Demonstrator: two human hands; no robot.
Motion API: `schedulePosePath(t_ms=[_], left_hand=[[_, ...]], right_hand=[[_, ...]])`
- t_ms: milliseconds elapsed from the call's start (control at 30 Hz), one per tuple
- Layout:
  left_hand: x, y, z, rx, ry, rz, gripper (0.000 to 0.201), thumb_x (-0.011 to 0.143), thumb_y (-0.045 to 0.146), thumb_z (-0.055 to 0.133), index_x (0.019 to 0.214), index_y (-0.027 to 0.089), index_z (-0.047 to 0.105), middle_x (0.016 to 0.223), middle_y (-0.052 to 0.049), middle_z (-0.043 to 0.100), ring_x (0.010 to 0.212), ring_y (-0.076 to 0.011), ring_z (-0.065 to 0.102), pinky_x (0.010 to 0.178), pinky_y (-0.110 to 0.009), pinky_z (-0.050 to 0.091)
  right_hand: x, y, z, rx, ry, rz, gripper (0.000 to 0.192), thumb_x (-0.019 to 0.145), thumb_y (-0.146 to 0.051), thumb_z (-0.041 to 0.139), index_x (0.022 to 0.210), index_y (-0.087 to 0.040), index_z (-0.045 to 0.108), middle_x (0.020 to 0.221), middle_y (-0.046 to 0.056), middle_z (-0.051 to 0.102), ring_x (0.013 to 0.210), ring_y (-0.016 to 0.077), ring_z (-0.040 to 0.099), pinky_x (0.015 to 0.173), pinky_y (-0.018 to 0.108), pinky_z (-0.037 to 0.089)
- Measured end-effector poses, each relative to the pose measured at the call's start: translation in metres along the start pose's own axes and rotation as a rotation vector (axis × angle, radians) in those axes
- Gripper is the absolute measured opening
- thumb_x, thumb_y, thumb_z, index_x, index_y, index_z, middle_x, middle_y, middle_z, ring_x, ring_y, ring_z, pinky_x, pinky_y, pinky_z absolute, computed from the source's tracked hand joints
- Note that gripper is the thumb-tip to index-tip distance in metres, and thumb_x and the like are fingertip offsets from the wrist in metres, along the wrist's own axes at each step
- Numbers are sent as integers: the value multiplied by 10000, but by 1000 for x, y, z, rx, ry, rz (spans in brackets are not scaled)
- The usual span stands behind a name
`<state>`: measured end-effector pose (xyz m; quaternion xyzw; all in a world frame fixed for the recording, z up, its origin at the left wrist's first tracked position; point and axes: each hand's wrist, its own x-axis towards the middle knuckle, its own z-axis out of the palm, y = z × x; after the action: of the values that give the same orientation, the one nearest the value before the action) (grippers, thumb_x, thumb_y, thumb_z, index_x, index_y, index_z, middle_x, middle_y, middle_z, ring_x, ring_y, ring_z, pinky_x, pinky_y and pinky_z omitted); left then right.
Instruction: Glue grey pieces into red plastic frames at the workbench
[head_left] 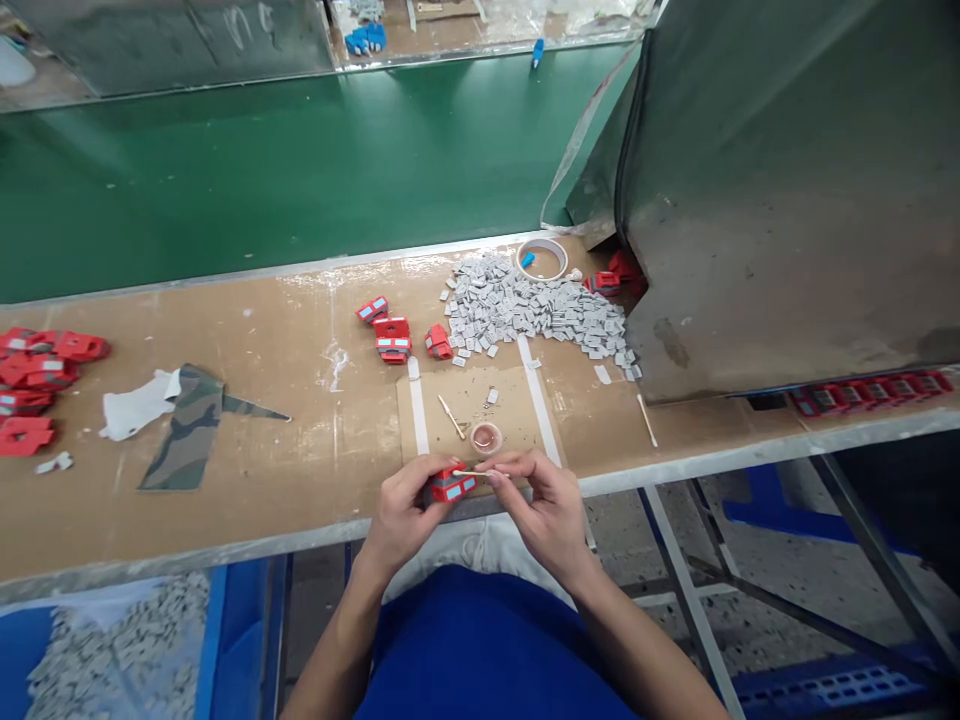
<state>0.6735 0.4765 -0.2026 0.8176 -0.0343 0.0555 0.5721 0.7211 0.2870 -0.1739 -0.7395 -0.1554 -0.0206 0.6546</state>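
Note:
At the table's front edge, my left hand (403,510) is closed on a red toy vehicle part (452,487) with pale blue windows. My right hand (541,508) pinches a cotton swab (471,473), whose tip is at the upper side of the red part. Just beyond my fingers stands a small round cup (486,438) with a brownish content. Beside the cup lie another swab-like stick (451,417) and one small grey piece (492,397), on a cardboard sheet (409,420) held by white tape.
A wide heap of small grey pieces (517,310) lies behind the cardboard, with a tape roll (541,260) on it. More red parts (393,342) sit nearby and at far left. A camouflage cloth (187,430) lies left. A metal hood (780,200) rises at right; a green belt (300,170) runs behind.

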Motion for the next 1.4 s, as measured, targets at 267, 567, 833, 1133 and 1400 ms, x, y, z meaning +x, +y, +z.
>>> schedulePosePath(t_ms=[267,567,833,1133,1400], left_hand=[[1,0,-1,3,-11,11,195,921,161,717,1114,183,729,1065,-99,817,936,-196,790,804,-248,621],[-1,-1,-1,-31,-3,-34,193,911,165,715,1103,186,724,1066,-94,825,934,-197,798,801,-249,628],[-2,-1,0,-109,3,-161,204,894,206,725,1095,177,715,1039,-102,837,854,-195,809,710,-233,634],[0,1,-2,-187,17,-192,202,877,239,761,1069,184,729,1024,-94,846,857,-206,829,727,-236,656],[-1,-2,-3,-188,18,-190,202,861,247,769,1048,173,742,1001,-103,849,828,-205,825,707,-236,657]], right_hand=[[2,1,0,-63,-6,-61,143,956,-124,682,881,-239,641,875,31,825,799,184,812,718,263,651],[0,-3,-7,-64,21,-74,139,950,-113,695,915,-242,654,901,36,821,824,185,806,746,267,635],[13,18,-25,-175,123,-39,91,979,-206,692,894,-237,678,892,50,777,863,200,750,760,308,587],[30,34,-30,-348,-40,-154,303,998,-414,665,1239,-231,658,1182,130,724,1008,259,709,794,376,595],[132,81,-96,-804,15,-74,99,948,-209,600,1010,-197,676,1022,121,715,862,262,671,799,394,553]])
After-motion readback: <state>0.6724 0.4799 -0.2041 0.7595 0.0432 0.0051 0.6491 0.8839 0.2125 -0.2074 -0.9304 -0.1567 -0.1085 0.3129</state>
